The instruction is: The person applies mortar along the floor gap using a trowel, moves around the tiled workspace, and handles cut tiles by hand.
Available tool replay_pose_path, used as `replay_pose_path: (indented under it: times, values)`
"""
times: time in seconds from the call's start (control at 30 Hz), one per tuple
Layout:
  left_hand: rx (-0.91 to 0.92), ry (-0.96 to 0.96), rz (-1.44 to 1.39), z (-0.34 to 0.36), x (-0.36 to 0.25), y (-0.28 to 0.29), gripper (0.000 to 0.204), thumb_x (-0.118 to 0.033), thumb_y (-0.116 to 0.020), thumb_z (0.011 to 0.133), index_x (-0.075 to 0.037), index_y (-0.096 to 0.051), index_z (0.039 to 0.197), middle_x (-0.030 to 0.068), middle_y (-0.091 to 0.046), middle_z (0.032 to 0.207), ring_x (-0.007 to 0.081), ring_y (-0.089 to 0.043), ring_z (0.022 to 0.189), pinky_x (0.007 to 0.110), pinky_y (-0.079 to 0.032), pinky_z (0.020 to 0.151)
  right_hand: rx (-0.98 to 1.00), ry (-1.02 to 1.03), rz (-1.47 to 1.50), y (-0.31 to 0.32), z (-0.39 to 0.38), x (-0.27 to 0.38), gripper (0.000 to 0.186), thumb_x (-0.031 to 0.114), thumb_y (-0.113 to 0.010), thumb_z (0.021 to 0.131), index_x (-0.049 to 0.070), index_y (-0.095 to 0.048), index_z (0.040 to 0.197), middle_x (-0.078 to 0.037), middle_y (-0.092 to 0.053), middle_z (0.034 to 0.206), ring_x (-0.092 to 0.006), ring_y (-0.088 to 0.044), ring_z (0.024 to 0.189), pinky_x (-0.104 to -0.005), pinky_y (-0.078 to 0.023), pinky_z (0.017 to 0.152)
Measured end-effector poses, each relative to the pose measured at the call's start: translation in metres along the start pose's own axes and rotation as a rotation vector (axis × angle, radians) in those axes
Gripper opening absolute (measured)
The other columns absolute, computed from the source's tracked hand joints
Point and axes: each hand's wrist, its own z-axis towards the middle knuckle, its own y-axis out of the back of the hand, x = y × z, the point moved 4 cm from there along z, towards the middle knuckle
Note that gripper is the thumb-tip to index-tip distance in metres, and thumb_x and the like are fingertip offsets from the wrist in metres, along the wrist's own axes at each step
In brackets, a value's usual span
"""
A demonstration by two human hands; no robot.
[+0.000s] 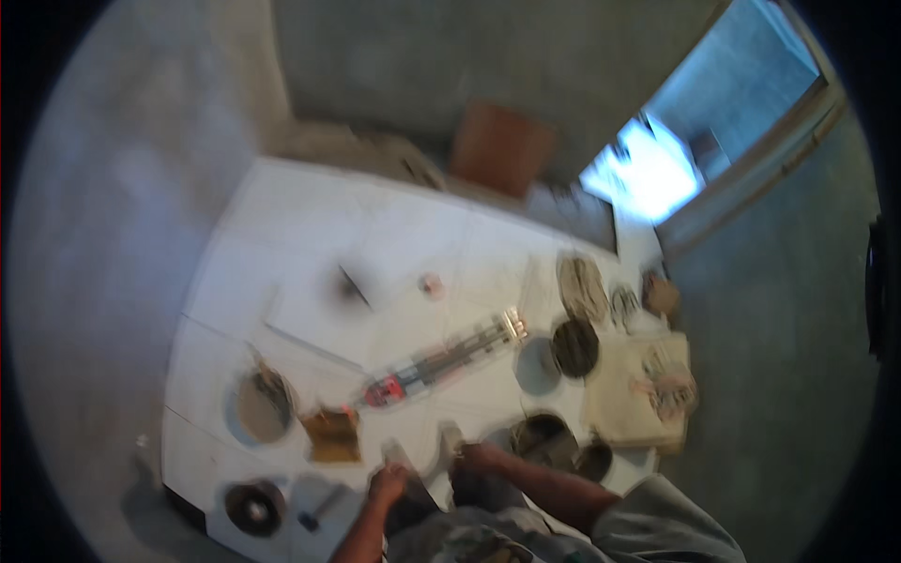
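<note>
My left hand [387, 483] is beside my left thigh, low in the middle of the view. My right hand [481, 460] is at my right thigh, its forearm reaching in from the right. Both hands are blurred, and I cannot make out their fingers or anything in them. Beyond my feet a long tool like a manual tile cutter [450, 362], with a red part at its left end, lies slantwise on the white tiled floor [375, 211]. Left of my feet is a yellow-brown piece [333, 434], perhaps a box. Neither hand touches these.
A bucket-like container [263, 408] and a dark round object [253, 508] stand at the left. Dark buckets [574, 347] stand at the right, near a pale slab [633, 413] with a tangled bundle [668, 387] on it. A reddish-brown panel [502, 148] leans at the back, left of a bright doorway.
</note>
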Motion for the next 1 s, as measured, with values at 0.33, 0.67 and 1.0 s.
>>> replay_pose_path:
  times: [0.33, 0.67, 1.0]
  values:
    - [0.314, 0.262, 0.378, -0.050, -0.030, -0.084, 0.064, -0.047, -0.062, 0.072, -0.011, -0.049, 0.124, 0.0182, -0.024, 0.144, 0.0380, -0.017, 0.134, 0.068, -0.019, 0.098, 0.480, -0.442, -0.406, -0.148, -0.017, -0.019, 0.081, 0.048, -0.059, 0.078, 0.015, -0.023, 0.142, -0.021, -0.008, 0.147, -0.0472, -0.018, 0.131, -0.0630, -0.022, 0.100]
    - [0.364, 0.432, -0.361, -0.024, 0.064, -0.063, 0.064, -0.049, -0.055, 0.079, -0.011, -0.045, 0.130, 0.0149, -0.045, 0.133, 0.0322, -0.041, 0.124, 0.048, -0.031, 0.102, 0.553, -0.376, -0.087, -0.147, 0.033, -0.069, 0.061, 0.043, -0.059, 0.078, 0.007, -0.046, 0.125, -0.025, -0.047, 0.124, -0.0369, -0.046, 0.117, -0.0441, -0.038, 0.096]
    - [-0.460, 0.203, -0.195, 0.131, 0.019, 0.220, 0.052, -0.038, -0.053, 0.085, -0.002, -0.049, 0.123, 0.0195, -0.059, 0.109, 0.0301, -0.058, 0.100, 0.036, -0.043, 0.087, -0.521, 0.016, 0.215, 0.110, 0.158, 0.101, 0.052, 0.029, -0.057, 0.083, 0.001, -0.045, 0.125, -0.024, -0.057, 0.111, -0.0376, -0.055, 0.104, -0.0412, -0.044, 0.089]
